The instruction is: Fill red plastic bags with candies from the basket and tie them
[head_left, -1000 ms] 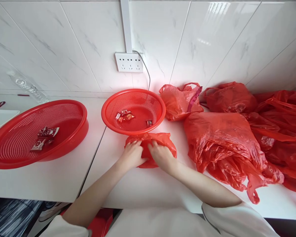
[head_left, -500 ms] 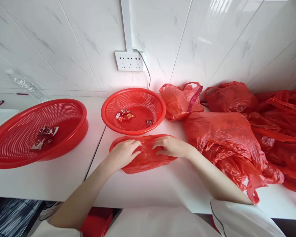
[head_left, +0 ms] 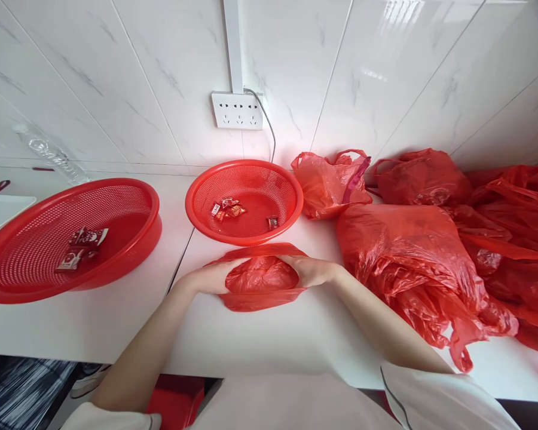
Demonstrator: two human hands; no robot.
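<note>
A thin red plastic bag [head_left: 260, 300] lies on the white table right in front of me, its mouth spread into a wide oval. At the left side of that mouth is my left hand [head_left: 211, 278], holding the bag with its fingers partly hidden in the film. My right hand [head_left: 312, 271] holds the opposite side the same way. Crumpled red film shows inside the opening. Just behind the bag stands a round red plastic basket [head_left: 244, 239] with several small wrapped packets [head_left: 228, 209] and one darker packet [head_left: 272, 222] in it.
On the left, a larger red basket [head_left: 137, 263] holds a few packets [head_left: 87, 237]. Filled red plastic bags [head_left: 399, 239] crowd the right side. A clear plastic bottle [head_left: 49, 152] lies by the tiled wall, below and left of a socket strip [head_left: 237, 110].
My hands have moved apart, to the two sides of the bag. The bag lay flatter before; its mouth is now pulled open between them.
</note>
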